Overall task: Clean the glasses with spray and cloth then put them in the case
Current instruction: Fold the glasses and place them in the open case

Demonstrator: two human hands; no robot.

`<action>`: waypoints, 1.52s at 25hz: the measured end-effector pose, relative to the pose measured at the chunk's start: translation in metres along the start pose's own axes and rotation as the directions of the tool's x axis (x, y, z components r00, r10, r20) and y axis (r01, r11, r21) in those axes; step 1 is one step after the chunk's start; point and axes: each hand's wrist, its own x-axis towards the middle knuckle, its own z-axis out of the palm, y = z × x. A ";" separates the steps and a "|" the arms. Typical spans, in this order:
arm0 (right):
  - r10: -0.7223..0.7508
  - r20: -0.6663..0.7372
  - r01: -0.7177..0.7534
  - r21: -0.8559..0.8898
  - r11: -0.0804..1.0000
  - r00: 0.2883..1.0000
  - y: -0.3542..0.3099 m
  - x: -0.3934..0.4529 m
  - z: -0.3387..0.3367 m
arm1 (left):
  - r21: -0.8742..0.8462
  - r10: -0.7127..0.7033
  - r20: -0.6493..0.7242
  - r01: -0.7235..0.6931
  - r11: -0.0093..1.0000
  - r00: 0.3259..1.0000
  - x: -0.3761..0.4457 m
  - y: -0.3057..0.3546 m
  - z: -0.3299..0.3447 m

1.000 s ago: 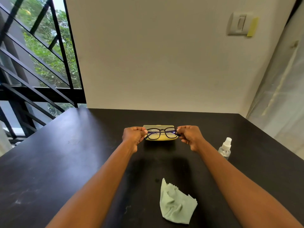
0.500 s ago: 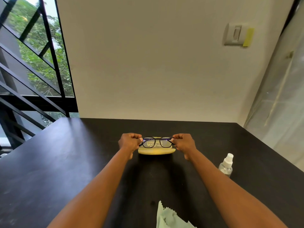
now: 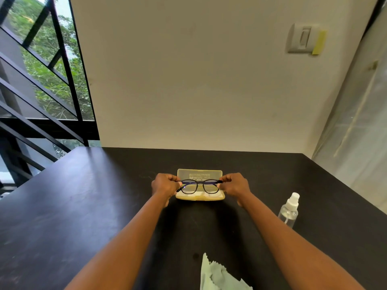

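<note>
Glasses over the open case

Our left hand (image 3: 165, 186) and right hand (image 3: 234, 186) pinch one pair of glasses (image 3: 199, 186) between them, over one yellow case (image 3: 200, 197); lid print unreadable.

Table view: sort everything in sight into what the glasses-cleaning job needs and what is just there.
Job:
glasses, held by left hand and right hand
open yellow case
spray bottle
green cloth

Just there:
black table
wall switch
window railing
</note>
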 end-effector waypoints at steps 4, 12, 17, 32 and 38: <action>-0.021 0.022 0.022 -0.061 0.998 1.000 -0.002 -0.006 0.000 | -0.007 -0.022 -0.024 0.022 1.000 0.999 0.000 -0.008 0.002; -0.013 0.026 0.016 -0.111 0.994 1.000 -0.001 -0.007 0.002 | 0.011 -0.039 -0.012 0.039 0.999 0.999 0.002 -0.012 0.002; -0.022 0.033 0.027 -0.163 0.986 0.999 -0.002 -0.006 0.000 | 0.037 -0.035 0.000 0.035 0.999 0.999 0.003 -0.012 0.003; -0.074 0.015 0.075 -0.283 0.956 0.997 -0.003 -0.012 0.004 | 0.122 0.028 0.033 -0.032 0.992 0.999 0.001 -0.015 -0.002; -0.125 -0.018 0.114 -0.308 0.945 0.992 0.001 -0.014 0.007 | 0.147 0.070 0.062 -0.079 0.986 0.996 -0.002 -0.013 0.000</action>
